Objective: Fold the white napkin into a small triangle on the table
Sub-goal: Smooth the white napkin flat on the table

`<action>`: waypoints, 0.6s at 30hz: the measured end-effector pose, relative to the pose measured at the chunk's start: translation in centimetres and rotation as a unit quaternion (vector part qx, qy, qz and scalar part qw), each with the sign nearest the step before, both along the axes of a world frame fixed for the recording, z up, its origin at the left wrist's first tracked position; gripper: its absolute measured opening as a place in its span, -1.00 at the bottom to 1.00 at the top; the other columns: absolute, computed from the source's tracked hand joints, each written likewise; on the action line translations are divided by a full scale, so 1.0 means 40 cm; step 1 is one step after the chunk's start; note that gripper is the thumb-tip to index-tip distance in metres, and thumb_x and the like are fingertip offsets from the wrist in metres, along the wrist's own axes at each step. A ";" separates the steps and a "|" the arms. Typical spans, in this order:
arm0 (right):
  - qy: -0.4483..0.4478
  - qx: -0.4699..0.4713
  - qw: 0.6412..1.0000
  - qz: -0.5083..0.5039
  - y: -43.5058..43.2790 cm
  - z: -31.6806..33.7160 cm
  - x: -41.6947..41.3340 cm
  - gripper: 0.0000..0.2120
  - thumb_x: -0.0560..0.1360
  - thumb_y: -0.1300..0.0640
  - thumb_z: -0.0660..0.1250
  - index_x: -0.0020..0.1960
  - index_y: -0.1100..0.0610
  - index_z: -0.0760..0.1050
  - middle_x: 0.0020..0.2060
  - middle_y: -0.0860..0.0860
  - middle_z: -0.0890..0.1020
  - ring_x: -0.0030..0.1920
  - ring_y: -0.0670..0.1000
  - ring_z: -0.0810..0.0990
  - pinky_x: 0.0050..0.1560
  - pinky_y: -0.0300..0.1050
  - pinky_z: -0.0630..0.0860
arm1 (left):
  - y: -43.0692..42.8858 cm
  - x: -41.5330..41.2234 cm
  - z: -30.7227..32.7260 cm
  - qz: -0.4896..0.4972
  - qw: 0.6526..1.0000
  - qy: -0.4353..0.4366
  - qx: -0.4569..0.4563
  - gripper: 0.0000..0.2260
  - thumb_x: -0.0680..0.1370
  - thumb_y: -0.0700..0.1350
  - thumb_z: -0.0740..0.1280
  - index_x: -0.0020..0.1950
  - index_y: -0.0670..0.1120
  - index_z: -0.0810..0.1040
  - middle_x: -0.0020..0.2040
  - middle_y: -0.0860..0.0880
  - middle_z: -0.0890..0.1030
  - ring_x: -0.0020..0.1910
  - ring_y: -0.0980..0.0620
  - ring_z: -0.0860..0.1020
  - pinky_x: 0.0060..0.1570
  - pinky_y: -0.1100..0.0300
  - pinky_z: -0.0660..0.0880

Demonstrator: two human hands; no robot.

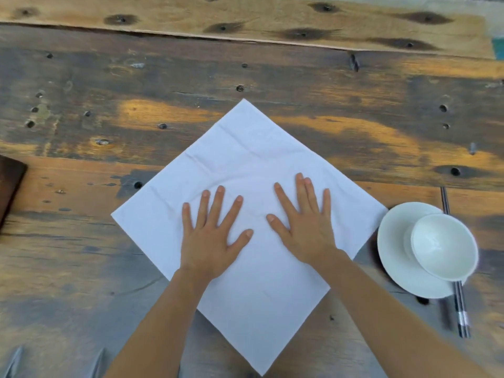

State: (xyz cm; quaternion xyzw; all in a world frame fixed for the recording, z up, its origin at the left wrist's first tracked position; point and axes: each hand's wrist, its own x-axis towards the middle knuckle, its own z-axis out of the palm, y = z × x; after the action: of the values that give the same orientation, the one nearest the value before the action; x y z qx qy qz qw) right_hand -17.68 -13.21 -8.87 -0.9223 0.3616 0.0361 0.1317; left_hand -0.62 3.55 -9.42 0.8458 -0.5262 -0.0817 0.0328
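The white napkin [245, 170] lies unfolded on the worn wooden surface [272, 77], turned as a diamond: one corner points to 12 o'clock, one to 9, one to 3, and the near corner to 6, close to the bottom edge of the view. Faint creases cross its upper half.

Both hands rest flat on the cloth near its middle, palms down. The left hand [210, 238] has its fingers spread and its grip released, grasping nothing; the right hand [305, 227] lies the same way just beside it at 3 o'clock, the thumbs apart. Each forearm covers part of the napkin's lower edges.

At 3 o'clock of the napkin, close to its corner, a white saucer [392, 241] carries a white bowl [444, 246]. Dark chopsticks [461, 312] run under the saucer, so only their ends show.

At 9 o'clock a dark brown object [11, 184] is cut off by the frame. At 7 o'clock, two grey blurred shapes [16, 361] cannot be made out.
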 end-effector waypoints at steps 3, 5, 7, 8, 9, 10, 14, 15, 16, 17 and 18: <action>0.024 0.002 0.998 -0.057 -0.029 0.005 -0.043 -0.33 0.60 -0.40 -0.13 0.64 -0.20 -0.12 0.65 0.09 -0.16 0.63 0.11 -0.20 0.57 0.29 -0.22 | 0.028 0.020 0.002 0.011 1.000 0.002 0.016 -0.35 0.62 0.42 -0.02 0.66 0.21 0.06 0.70 -0.02 0.00 0.68 -0.12 -0.06 0.56 -0.34 -0.04; 0.036 0.006 0.996 -0.084 -0.039 0.014 -0.065 -0.33 0.59 -0.41 -0.14 0.64 -0.21 -0.11 0.65 0.08 -0.16 0.63 0.10 -0.21 0.57 0.28 -0.20 | 0.038 0.029 0.005 0.013 0.999 0.009 0.031 -0.34 0.61 0.44 -0.05 0.67 0.22 0.03 0.71 -0.02 -0.03 0.68 -0.11 -0.09 0.55 -0.35 -0.03; 0.048 0.014 0.994 -0.097 -0.037 0.023 -0.074 -0.31 0.58 -0.42 -0.15 0.64 -0.20 -0.12 0.65 0.08 -0.18 0.63 0.09 -0.23 0.57 0.29 -0.21 | 0.039 0.031 0.012 0.012 0.999 0.008 0.035 -0.33 0.61 0.44 -0.04 0.67 0.20 0.05 0.70 -0.04 -0.02 0.67 -0.13 -0.07 0.54 -0.39 -0.03; 0.054 0.020 0.993 -0.104 -0.034 0.027 -0.072 -0.30 0.57 -0.43 -0.17 0.64 -0.20 -0.13 0.65 0.08 -0.20 0.63 0.10 -0.24 0.56 0.30 -0.23 | 0.033 0.033 0.017 0.013 1.000 0.008 0.027 -0.33 0.61 0.42 -0.01 0.67 0.17 0.09 0.70 -0.07 0.00 0.67 -0.16 -0.04 0.53 -0.40 -0.03; 0.057 0.026 0.992 -0.112 -0.030 0.031 -0.066 -0.28 0.56 -0.44 -0.18 0.64 -0.18 -0.13 0.64 0.08 -0.21 0.62 0.11 -0.26 0.55 0.32 -0.25 | 0.022 0.038 0.024 0.017 1.000 0.008 0.014 -0.32 0.61 0.40 0.02 0.67 0.14 0.13 0.70 -0.09 0.04 0.67 -0.19 0.00 0.52 -0.40 -0.04; 0.051 0.031 0.991 -0.119 -0.028 0.035 -0.056 -0.26 0.55 -0.44 -0.17 0.65 -0.15 -0.12 0.64 0.10 -0.21 0.62 0.13 -0.26 0.54 0.33 -0.28 | 0.006 0.046 0.031 0.019 1.000 0.008 -0.001 -0.33 0.62 0.38 0.03 0.67 0.10 0.15 0.69 -0.10 0.05 0.66 -0.20 0.02 0.52 -0.39 -0.05; -0.021 0.014 0.997 -0.074 -0.028 0.040 0.038 -0.28 0.59 -0.38 -0.12 0.66 -0.07 -0.06 0.65 0.13 -0.14 0.63 0.15 -0.22 0.55 0.32 -0.27 | -0.099 0.108 0.051 -0.016 1.000 0.014 -0.009 -0.38 0.66 0.32 -0.05 0.68 0.10 0.09 0.70 -0.07 -0.02 0.67 -0.17 -0.04 0.55 -0.33 -0.09; -0.033 0.013 0.998 -0.054 -0.030 0.038 0.071 -0.30 0.61 -0.36 -0.11 0.66 -0.07 -0.05 0.65 0.13 -0.12 0.63 0.14 -0.21 0.56 0.31 -0.27 | -0.131 0.123 0.052 -0.035 0.999 0.012 -0.004 -0.39 0.66 0.30 -0.07 0.68 0.10 0.07 0.70 -0.07 -0.03 0.67 -0.18 -0.05 0.55 -0.33 -0.09; -0.036 0.013 0.999 -0.034 -0.032 0.034 0.103 -0.31 0.62 -0.34 -0.11 0.66 -0.07 -0.04 0.65 0.13 -0.10 0.64 0.14 -0.20 0.56 0.30 -0.26 | -0.161 0.136 0.052 -0.057 0.998 0.009 0.006 -0.40 0.66 0.29 -0.10 0.68 0.10 0.06 0.70 -0.07 -0.03 0.67 -0.18 -0.06 0.55 -0.34 -0.08; -0.031 0.012 0.999 -0.017 -0.034 0.027 0.128 -0.33 0.63 -0.33 -0.12 0.66 -0.07 -0.03 0.65 0.14 -0.09 0.64 0.15 -0.18 0.56 0.30 -0.24 | -0.186 0.146 0.049 -0.079 0.997 0.003 0.019 -0.40 0.67 0.28 -0.13 0.68 0.11 0.03 0.70 -0.06 -0.04 0.67 -0.18 -0.07 0.56 -0.34 -0.08; -0.020 0.008 1.000 -0.004 -0.038 0.018 0.145 -0.34 0.64 -0.32 -0.13 0.66 -0.08 -0.02 0.65 0.14 -0.07 0.64 0.15 -0.16 0.56 0.31 -0.22 | -0.203 0.156 0.042 -0.096 0.995 -0.003 0.033 -0.41 0.67 0.28 -0.16 0.68 0.14 -0.01 0.70 -0.05 -0.05 0.67 -0.17 -0.08 0.56 -0.33 -0.09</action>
State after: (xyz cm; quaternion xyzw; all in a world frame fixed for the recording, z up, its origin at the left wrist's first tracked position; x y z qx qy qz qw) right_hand -11.89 -14.71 -8.14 -0.9201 0.3627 0.0195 0.1464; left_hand 5.63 -4.59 -7.73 0.7921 -0.6023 -0.0992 -0.0050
